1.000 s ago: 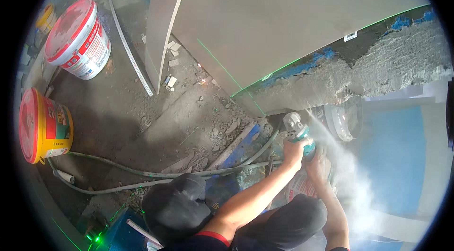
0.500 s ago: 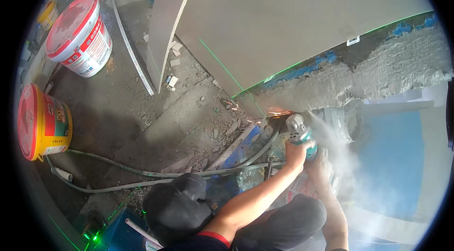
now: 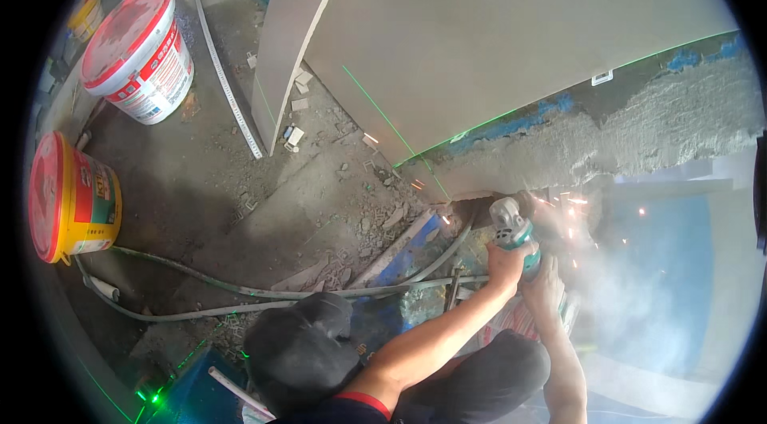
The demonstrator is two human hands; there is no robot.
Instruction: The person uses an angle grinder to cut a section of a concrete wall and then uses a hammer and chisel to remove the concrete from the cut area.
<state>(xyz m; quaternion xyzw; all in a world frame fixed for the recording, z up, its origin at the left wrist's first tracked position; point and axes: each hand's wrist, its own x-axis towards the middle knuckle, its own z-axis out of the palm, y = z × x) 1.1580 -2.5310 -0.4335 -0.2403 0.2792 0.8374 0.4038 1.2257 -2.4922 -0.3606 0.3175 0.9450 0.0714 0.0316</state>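
An angle grinder (image 3: pixel 506 220) with a teal body and grey metal head is held in both my hands, its head up against the broken lower edge of the wall (image 3: pixel 559 156). My left hand (image 3: pixel 511 262) is closed around the body just behind the head. Lower and to the right, my right hand (image 3: pixel 545 286) grips the rear part of the tool. Orange sparks (image 3: pixel 570 216) fly to the right of the head, with a few more to its left. The disc itself is hidden by the tool and the dust.
Pale dust (image 3: pixel 639 288) hangs at the right. A grey hose (image 3: pixel 240 308) crosses the floor, strewn with rubble (image 3: pixel 363 224). A white-and-red bucket (image 3: pixel 152 64) and a yellow-and-red bucket (image 3: pixel 92 200) stand left. A large grey panel (image 3: pixel 495 32) has green laser lines across it.
The grinder and both hands have shifted slightly right and down along the wall edge. Sparks that streaked left now scatter mostly right, and the dust has spread more thinly.
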